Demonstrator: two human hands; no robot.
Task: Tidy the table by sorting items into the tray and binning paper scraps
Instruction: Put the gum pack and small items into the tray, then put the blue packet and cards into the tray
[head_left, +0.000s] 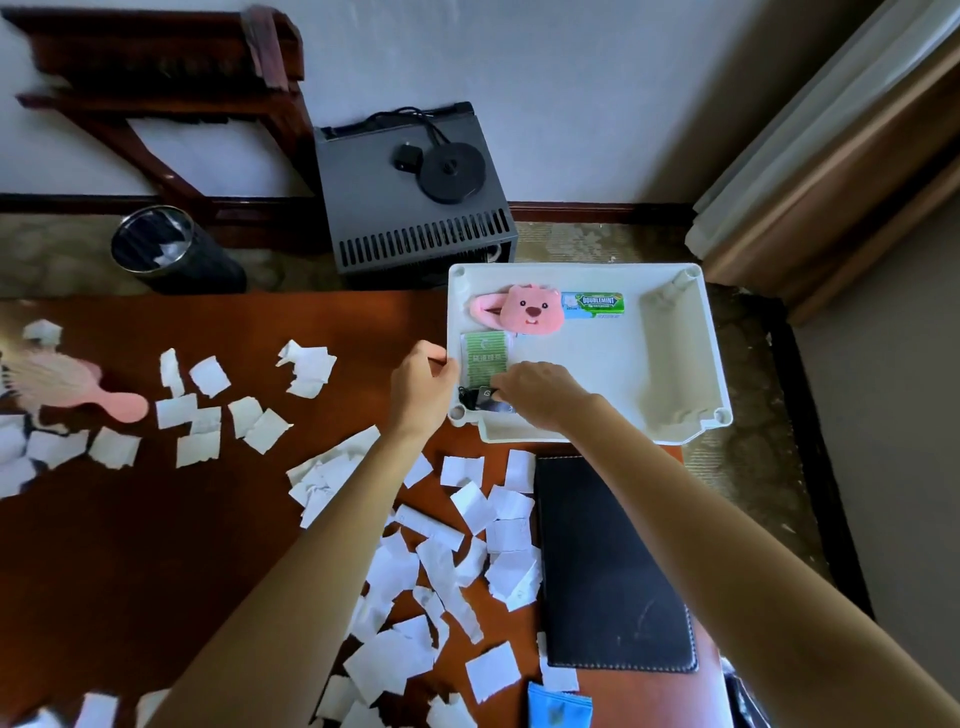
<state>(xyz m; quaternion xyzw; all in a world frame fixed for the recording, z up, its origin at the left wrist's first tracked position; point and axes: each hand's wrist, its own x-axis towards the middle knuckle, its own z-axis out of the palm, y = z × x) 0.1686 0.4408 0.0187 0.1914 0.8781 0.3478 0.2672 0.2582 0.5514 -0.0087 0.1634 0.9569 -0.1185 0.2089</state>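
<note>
A white tray sits at the table's far right corner. Inside lie a pink plush animal clip, a green gum pack and a green packet. My left hand grips the tray's left rim. My right hand is inside the tray at its near left corner, fingers curled round a small black object. Several white paper scraps litter the brown table. A pink hairbrush lies at the far left. A black bin stands on the floor beyond the table.
A black leather folder lies at the right near the tray. A blue pouch pokes in at the bottom edge. A black box with a round base on top stands on the floor behind the table. A curtain hangs at right.
</note>
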